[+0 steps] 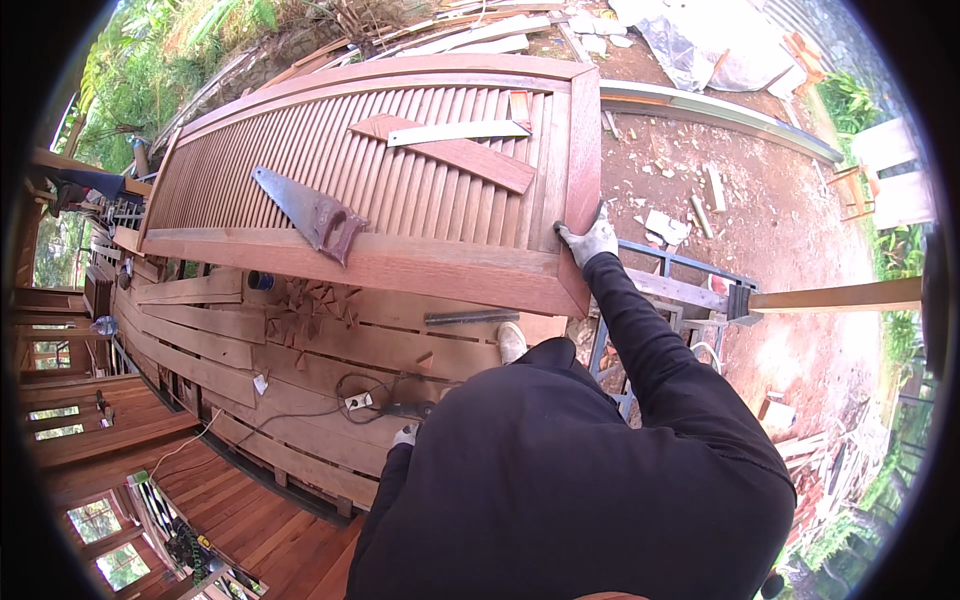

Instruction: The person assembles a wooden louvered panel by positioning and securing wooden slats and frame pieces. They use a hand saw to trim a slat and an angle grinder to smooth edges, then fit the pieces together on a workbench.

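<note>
A large louvred wooden door panel [400, 250] lies on its flat side in front of me, its slats framed by broad reddish-brown boards. My right hand [592, 238], in a pale glove with dark fingertips, grips the panel's near right corner, thumb on top. Across the slats rest a handsaw [312, 214] with a brown handle, a pointed wooden offcut [490, 165] and a try square [455, 132] on top of that offcut. Low at my left side is my gloved left hand [405, 434], close to a dark object; my sleeve and body hide most of its fingers.
Below the panel, a plank platform [300, 400] carries a heap of small wood offcuts [310, 300], a dark bar [470, 317] and a white power socket [358, 401] with a looping cable. A blue metal frame [665, 262] stands at right. Scrap timber [480, 35] lies behind the panel.
</note>
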A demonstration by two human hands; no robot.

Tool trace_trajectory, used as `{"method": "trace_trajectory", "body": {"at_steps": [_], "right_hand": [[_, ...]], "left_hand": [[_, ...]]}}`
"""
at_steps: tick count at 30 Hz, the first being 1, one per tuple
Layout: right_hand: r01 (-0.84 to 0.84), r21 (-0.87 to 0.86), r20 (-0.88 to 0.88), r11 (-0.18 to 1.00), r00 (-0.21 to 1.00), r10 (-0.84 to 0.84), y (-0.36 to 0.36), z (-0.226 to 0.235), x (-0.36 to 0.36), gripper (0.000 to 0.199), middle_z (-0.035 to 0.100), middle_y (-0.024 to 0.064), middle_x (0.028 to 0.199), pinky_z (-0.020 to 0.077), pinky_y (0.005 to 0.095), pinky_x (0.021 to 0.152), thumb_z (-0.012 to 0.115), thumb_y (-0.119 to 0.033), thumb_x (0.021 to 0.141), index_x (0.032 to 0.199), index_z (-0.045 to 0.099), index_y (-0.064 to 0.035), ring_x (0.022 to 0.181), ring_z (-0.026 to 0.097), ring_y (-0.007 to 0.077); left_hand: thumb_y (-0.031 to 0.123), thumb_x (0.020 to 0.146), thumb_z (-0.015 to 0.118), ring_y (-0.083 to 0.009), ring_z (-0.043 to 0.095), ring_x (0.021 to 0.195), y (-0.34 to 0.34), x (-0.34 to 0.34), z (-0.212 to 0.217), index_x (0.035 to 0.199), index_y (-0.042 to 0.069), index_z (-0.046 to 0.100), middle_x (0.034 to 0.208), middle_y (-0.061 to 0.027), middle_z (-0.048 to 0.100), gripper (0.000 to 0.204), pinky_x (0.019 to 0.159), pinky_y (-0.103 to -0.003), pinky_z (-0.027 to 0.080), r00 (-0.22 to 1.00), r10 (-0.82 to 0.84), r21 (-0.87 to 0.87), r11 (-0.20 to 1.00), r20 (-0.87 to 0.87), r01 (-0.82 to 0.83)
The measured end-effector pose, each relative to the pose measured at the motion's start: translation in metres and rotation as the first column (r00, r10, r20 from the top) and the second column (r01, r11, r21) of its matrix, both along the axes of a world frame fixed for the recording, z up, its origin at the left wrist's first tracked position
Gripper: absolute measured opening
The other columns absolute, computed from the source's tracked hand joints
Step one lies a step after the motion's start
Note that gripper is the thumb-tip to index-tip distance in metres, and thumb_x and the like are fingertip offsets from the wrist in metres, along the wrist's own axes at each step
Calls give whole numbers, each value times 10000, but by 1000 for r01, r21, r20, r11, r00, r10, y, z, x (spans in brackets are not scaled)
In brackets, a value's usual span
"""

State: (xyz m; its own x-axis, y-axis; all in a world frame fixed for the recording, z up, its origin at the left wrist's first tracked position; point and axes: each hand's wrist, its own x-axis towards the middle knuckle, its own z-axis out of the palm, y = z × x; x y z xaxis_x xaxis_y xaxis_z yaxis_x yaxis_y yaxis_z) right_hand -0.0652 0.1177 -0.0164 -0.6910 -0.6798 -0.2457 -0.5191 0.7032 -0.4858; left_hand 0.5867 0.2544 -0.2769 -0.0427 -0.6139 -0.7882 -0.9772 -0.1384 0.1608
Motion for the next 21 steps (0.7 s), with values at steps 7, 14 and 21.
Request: {"method": "trace_trajectory", "body": {"at_steps": [7, 14, 21], "right_hand": [[18, 37, -39, 999, 999, -17, 4, 18, 9, 1207, 278, 282, 1579, 243, 397, 1217, 703, -673, 780, 1551, 152, 75, 1475, 268, 399], [-255, -101, -384, 962, 902, 198, -9, 27, 51, 949, 249, 232, 1595, 129, 551, 1220, 705, -541, 835, 1548, 292, -68, 1498, 183, 406], [-607, -117, -365, 786, 762, 534, -40, 39, 132, 807, 318, 221, 1553, 138, 566, 1214, 689, -452, 846, 1487, 400, -56, 1474, 238, 404]], "left_hand": [[539, 958, 518, -410, 633, 1113, 9, 6, -6, 1125, 72, 693, 1160, -216, 682, 526, 908, -454, 515, 975, 212, -17, 977, -67, -213], [587, 937, 538, -395, 632, 1134, 60, 11, -5, 1165, 64, 681, 1175, -217, 682, 588, 916, -447, 513, 902, 419, -10, 906, -108, -422], [635, 915, 559, -380, 630, 1154, 120, -6, 25, 1206, 56, 669, 1190, -218, 681, 657, 924, -439, 512, 818, 575, 0, 818, 3, -575]]}}
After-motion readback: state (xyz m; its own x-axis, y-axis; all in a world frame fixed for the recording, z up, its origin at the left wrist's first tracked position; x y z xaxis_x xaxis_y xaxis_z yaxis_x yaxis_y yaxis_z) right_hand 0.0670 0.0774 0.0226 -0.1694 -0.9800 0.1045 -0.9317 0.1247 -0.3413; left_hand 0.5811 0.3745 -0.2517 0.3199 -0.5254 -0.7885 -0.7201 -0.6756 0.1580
